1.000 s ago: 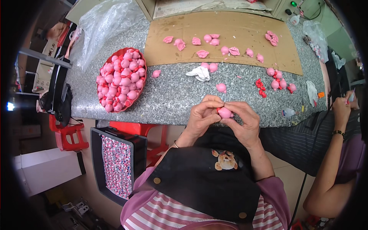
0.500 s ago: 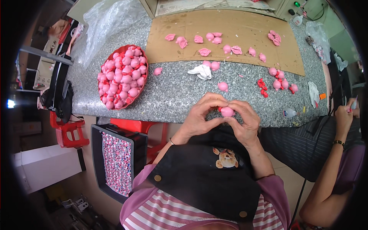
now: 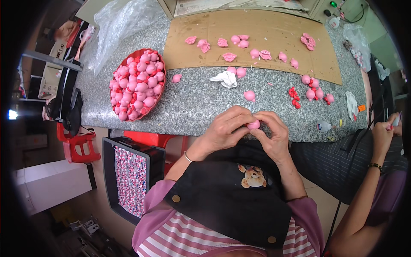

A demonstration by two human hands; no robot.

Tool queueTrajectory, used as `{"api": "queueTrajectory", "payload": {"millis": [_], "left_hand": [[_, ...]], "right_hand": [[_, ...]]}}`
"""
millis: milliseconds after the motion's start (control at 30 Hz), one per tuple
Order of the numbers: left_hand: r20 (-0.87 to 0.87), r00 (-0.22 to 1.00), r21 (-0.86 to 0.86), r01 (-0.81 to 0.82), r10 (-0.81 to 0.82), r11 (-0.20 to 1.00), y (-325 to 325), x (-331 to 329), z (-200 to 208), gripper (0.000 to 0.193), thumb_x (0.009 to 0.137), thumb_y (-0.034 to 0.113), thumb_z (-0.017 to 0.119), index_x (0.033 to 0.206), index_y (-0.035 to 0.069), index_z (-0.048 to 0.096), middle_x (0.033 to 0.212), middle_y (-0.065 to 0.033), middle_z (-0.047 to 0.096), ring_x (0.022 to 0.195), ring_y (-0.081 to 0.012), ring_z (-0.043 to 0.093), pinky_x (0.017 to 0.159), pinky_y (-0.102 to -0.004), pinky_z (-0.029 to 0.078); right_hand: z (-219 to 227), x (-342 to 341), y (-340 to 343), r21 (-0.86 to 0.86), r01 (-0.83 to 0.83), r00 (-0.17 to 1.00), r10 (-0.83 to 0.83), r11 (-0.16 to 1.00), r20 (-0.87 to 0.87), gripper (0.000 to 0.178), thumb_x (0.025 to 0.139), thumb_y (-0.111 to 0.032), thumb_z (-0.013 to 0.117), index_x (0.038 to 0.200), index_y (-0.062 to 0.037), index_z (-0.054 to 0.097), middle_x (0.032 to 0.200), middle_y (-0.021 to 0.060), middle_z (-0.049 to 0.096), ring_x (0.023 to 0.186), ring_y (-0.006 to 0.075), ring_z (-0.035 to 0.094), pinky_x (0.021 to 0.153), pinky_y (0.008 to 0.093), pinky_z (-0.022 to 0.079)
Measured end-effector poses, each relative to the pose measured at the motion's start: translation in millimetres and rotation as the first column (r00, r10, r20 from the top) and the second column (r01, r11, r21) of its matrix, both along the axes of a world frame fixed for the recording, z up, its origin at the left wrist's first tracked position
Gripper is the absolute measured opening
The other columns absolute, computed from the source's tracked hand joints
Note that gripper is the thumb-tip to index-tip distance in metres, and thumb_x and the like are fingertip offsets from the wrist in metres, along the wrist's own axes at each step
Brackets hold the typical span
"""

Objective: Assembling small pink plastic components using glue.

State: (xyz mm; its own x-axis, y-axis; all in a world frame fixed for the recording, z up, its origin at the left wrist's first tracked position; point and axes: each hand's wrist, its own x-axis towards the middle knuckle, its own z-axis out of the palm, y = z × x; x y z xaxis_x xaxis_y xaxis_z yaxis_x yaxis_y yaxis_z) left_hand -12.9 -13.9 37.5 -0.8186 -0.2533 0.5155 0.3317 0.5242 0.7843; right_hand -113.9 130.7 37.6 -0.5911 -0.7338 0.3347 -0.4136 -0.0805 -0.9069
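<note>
Simply a smooth, rounded pink ball (image 3: pixel 254 124) between fingers (image 3: pixel 274 123).

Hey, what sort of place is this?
Probably a small workshop: a red bowl heaped with pink balls, more scattered over the worktop and cardboard, and another person alongside.

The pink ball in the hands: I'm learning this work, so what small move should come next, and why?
Probably turn the pink ball slightly, bringing its covered side into view. The left hand and right hand both grip it, hiding all but a rounded patch, so the rest cannot be checked.
</note>
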Motion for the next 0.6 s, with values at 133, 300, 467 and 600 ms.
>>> {"api": "queueTrajectory", "payload": {"millis": [133, 300, 467, 600], "left_hand": [[0.038, 0.99, -0.152, 0.138, -0.134, 0.979, -13, -9, 11, 0.036, 0.064, -0.006, 0.07, 0.099, 0.004, 0.063, 0.091, -0.0092, 0.06, 0.085, -0.0237, 0.06, 0.071, -0.0319, 0.049], [0.076, 0.997, 0.243, -0.016, -0.003, 0.97, 0, -11, 9, 0.045, 0.067, 0.0, 0.076, 0.109, 0.002, 0.059, 0.116, -0.0108, 0.051, 0.105, -0.0206, 0.053, 0.085, -0.0303, 0.049], [-0.038, 0.999, 0.597, 0.014, 0.011, 0.802, 27, -4, -21, 0.035, 0.071, -0.003, 0.071, 0.104, 0.001, 0.062, 0.11, -0.0099, 0.054, 0.099, -0.0188, 0.056, 0.081, -0.0293, 0.049], [0.004, 0.999, 0.24, -0.053, 0.054, 0.969, 16, 0, -18, 0.034, 0.07, -0.002, 0.071, 0.102, 0.001, 0.063, 0.098, -0.0095, 0.06, 0.091, -0.0208, 0.058, 0.079, -0.0304, 0.047]], "right_hand": [[-1, -2, 1, 0.101, -0.055, 0.984, 0.036, 0.993, 0.177, 0.027, 0.074, 0.001, 0.07, 0.098, 0.0015, 0.06, 0.093, 0.008, 0.06, 0.084, 0.0144, 0.06, 0.075, 0.0256, 0.049], [-17, 5, 2, -0.307, -0.018, 0.751, 0.216, 0.951, 0.624, 0.031, 0.088, -0.006, 0.058, 0.117, 0.0032, 0.05, 0.109, 0.0082, 0.057, 0.099, 0.0134, 0.055, 0.087, 0.0272, 0.044], [-18, 21, -3, -0.325, 0.048, 0.564, 0.243, 0.944, 0.789, 0.029, 0.089, -0.008, 0.056, 0.116, 0.0029, 0.051, 0.107, 0.0087, 0.059, 0.1, 0.0152, 0.056, 0.09, 0.0293, 0.043], [-17, 9, 6, -0.13, -0.044, 0.775, 0.116, 0.991, 0.621, 0.029, 0.088, -0.006, 0.058, 0.114, 0.0045, 0.052, 0.105, 0.0107, 0.06, 0.098, 0.0167, 0.059, 0.087, 0.0293, 0.045]]}}
